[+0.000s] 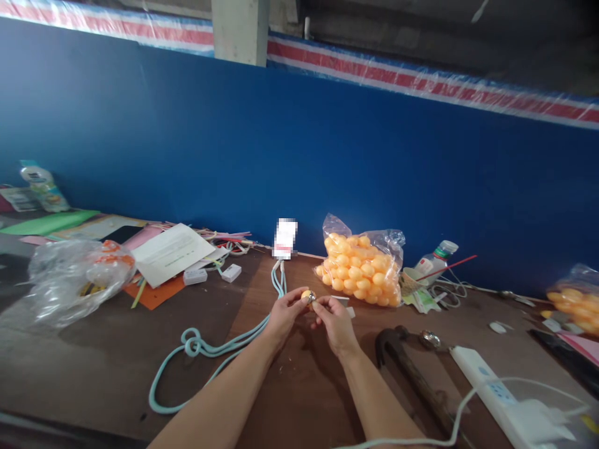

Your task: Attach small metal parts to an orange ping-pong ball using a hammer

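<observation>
Above the middle of the brown table, my left hand (286, 315) pinches a small orange ball (306, 294). A shiny metallic piece (311, 298) shows at the ball's right side, where the fingertips of my right hand (336, 321) close on it. I cannot make out exactly what the metallic piece is. Just behind my hands, a clear plastic bag (358, 268) full of similar orange balls leans near the blue partition. A light blue cord (219, 346) lies looped on the table to the left of my left forearm and runs up to a blurred-out card (285, 239).
To the right lie a claw hammer (416, 374), a metallic ball (429, 339) and a white power strip (486, 386) with a cable. A bottle (437, 262) stands behind them. Papers (174, 252) and a crumpled plastic bag (77, 280) lie left. A blue partition (281, 143) bounds the back.
</observation>
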`<state>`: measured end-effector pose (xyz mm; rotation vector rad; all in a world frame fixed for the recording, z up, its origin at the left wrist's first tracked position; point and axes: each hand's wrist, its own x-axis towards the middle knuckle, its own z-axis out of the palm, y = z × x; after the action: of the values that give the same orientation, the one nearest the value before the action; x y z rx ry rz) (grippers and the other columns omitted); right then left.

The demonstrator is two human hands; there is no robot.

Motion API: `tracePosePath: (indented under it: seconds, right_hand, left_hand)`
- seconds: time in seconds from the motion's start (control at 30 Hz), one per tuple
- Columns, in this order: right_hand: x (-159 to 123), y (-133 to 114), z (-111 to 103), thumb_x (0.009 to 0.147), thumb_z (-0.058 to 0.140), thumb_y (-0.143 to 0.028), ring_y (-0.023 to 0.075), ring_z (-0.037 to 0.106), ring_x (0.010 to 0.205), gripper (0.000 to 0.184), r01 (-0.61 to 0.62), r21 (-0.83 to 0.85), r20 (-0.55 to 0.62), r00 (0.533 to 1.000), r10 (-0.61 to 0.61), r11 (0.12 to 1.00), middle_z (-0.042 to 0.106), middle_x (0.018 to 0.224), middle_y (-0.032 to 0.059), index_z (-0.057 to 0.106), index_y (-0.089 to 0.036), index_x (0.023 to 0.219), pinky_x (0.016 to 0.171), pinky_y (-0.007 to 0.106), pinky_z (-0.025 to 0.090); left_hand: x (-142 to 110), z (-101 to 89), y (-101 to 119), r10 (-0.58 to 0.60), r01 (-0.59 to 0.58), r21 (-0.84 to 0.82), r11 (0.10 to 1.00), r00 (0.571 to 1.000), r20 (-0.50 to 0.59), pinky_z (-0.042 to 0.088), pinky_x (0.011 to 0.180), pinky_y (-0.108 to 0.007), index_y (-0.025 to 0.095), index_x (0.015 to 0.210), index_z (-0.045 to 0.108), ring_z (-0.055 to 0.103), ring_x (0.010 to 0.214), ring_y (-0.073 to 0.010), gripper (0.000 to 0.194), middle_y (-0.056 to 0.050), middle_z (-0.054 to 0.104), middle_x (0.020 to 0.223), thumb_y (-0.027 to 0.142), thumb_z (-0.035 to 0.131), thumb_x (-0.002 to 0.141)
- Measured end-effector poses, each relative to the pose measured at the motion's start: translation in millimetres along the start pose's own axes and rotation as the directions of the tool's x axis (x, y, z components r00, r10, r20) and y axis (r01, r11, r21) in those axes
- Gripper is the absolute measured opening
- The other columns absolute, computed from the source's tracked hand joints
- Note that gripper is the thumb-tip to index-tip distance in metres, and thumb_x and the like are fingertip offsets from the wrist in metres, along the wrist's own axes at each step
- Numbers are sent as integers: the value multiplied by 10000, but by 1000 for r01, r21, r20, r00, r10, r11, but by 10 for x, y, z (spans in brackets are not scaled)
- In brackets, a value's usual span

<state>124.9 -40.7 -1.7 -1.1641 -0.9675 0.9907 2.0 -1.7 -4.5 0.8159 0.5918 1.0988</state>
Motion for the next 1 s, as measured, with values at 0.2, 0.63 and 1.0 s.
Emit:
tracePosePath:
  seconds: [0.2,0.63,1.0]
  right_hand:
    - [-6,-41,-3,689,670,-422,61,394,381,281,-14,-36,8,1000,14,999,565,584,-39,527,-183,728,361,198,404]
    - [28,-41,-46,762,581,-488,51,339,391,305,-6,76,-54,999,10,997,474,570,-66,489,-196,758,360,177,308]
    - [-31,-140,42,709,640,-486,66,346,382,393,-130,9,63,990,129,991,465,469,-62,617,-164,934,352,187,244]
  left_hand:
    - [-8,11,4,26,-26,1,1000,999,31,488,807,-332,120,1032,652,634,821,-185,448,-111,665,978,316,747,640]
    - [-4,-1,-7,-106,103,-182,978,994,-4,513,777,-255,119,984,659,645,824,-154,275,-111,675,984,209,690,726]
    - [-18,28,-24,-106,111,-152,982,993,43,517,770,-251,108,959,669,642,826,-155,260,-116,672,981,200,696,717]
